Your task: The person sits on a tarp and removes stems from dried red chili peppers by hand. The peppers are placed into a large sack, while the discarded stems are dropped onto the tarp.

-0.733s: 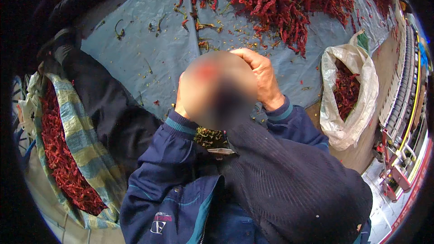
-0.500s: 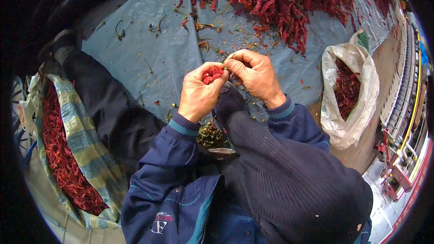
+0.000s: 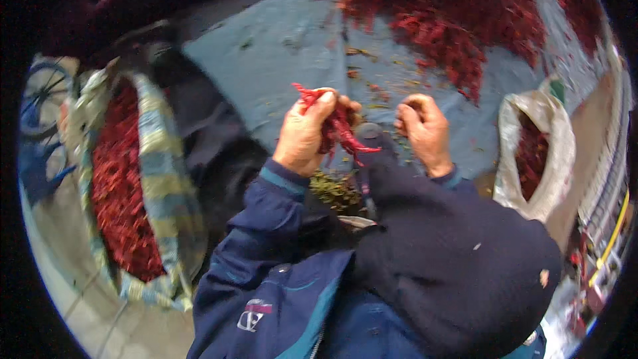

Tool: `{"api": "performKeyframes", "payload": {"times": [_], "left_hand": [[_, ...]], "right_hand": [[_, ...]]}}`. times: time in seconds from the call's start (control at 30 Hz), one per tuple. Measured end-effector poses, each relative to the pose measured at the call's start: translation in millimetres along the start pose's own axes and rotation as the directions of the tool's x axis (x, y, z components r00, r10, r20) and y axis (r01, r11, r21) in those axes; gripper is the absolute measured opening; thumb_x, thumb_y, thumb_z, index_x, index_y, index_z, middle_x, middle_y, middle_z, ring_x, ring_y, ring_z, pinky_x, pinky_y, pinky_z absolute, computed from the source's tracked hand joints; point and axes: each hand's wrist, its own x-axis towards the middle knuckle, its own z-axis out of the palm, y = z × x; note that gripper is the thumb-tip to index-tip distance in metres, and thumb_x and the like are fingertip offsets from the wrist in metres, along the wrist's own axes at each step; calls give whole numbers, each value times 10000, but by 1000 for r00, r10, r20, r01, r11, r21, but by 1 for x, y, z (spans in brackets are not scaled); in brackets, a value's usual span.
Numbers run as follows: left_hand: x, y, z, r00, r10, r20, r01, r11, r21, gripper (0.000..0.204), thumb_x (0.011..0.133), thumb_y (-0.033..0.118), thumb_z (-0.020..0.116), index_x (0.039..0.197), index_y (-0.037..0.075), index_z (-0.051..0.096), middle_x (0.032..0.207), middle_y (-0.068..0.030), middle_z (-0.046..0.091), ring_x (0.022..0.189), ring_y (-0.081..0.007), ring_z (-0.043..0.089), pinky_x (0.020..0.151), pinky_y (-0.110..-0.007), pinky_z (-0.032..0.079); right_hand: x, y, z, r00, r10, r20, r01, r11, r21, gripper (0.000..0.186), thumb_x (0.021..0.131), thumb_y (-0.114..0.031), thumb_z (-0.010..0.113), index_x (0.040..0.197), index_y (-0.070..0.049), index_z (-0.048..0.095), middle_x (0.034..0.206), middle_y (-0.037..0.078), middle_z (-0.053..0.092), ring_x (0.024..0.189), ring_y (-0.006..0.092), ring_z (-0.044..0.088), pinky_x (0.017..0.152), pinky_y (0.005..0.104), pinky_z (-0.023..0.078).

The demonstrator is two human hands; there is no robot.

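My left hand (image 3: 300, 134) is closed round a small bunch of dried red chili peppers (image 3: 341, 131). Their wrinkled tips stick out above the thumb and hang below the fingers. To the right and apart from it, my right hand (image 3: 426, 131) has its fingers curled in with the thumb against them. Anything inside that grip is too small or blurred to make out. Below the left hand, between my legs, lies a heap of greenish stems (image 3: 334, 193). A large pile of red chili peppers (image 3: 442, 16) spreads at the far side.
A blue-grey sheet (image 3: 279, 40) scattered with stem bits covers the ground ahead. On the left stands a striped sack (image 3: 159, 166) filled with red peppers; on the right, a white sack (image 3: 560, 153) holds darker ones. A blue wheeled object (image 3: 43, 103) is at the far left.
My hands, together half a second ago, are now apart, the right one to the right. Peppers now hang from the left hand. The whole view has shifted and blurred.
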Motion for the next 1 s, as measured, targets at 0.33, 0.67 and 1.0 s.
{"api": "performKeyframes", "payload": {"times": [0.33, 0.67, 1.0], "left_hand": [[-191, 178, -57, 670, 742, -7, -376, 348, 859, 239, 1034, 229, 578, 1187, 46, 584, 850, -35, 659, 657, -118, 619, 583, -274, 526], [-340, 313, -192, 523, 837, -160, -144, 272, 952, 506, 1065, 411, 477, 1314, -11, 607, 1238, -82, 640, 1124, -184, 584, 1016, -299, 428], [-175, 200, -101, 620, 757, 206, -193, -108, 975, 327, 1059, 261, 540, 1213, 8, 677, 1104, -35, 698, 1028, -138, 626, 940, -292, 487]], "right_hand": [[-37, 40, -13, 992, -32, 123, 67, 953, -294, 129, 949, -152, 689, 999, -33, 687, 795, 24, 698, 713, 80, 627, 665, 253, 509], [-33, 82, -57, 987, 118, 111, -71, 930, -360, 173, 929, -204, 711, 980, -40, 700, 792, 55, 694, 755, 122, 646, 702, 290, 519], [-73, 56, -111, 989, 144, 29, -114, 881, -459, 161, 880, -187, 739, 946, -43, 712, 867, 94, 696, 817, 171, 671, 760, 320, 518]]}}
